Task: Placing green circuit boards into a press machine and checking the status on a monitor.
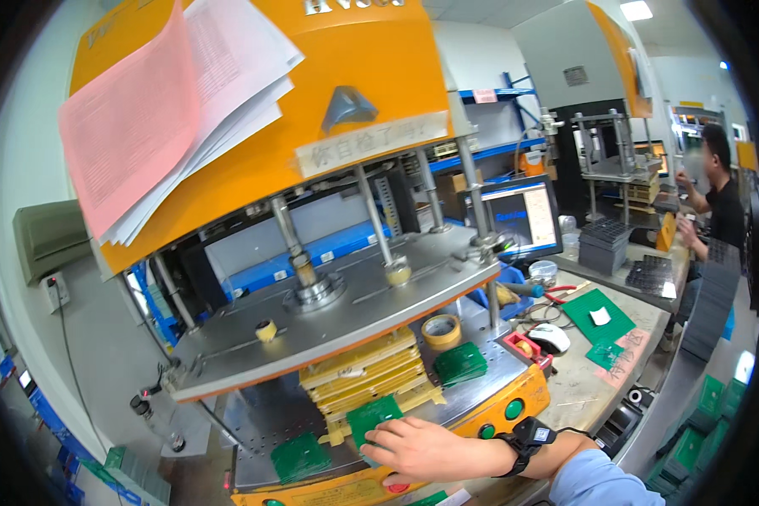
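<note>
Two grn stacks [460, 364] [302, 458] flank grn board [371, 413] under R hand [417, 449]; can't tell if grip's holding.

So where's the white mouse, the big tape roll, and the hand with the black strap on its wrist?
Mouse [551, 338]: head view, on the middle of its white top.
Tape roll [444, 342]: head view, on its near outer side.
Right hand [415, 449]: head view, on its back.
</note>
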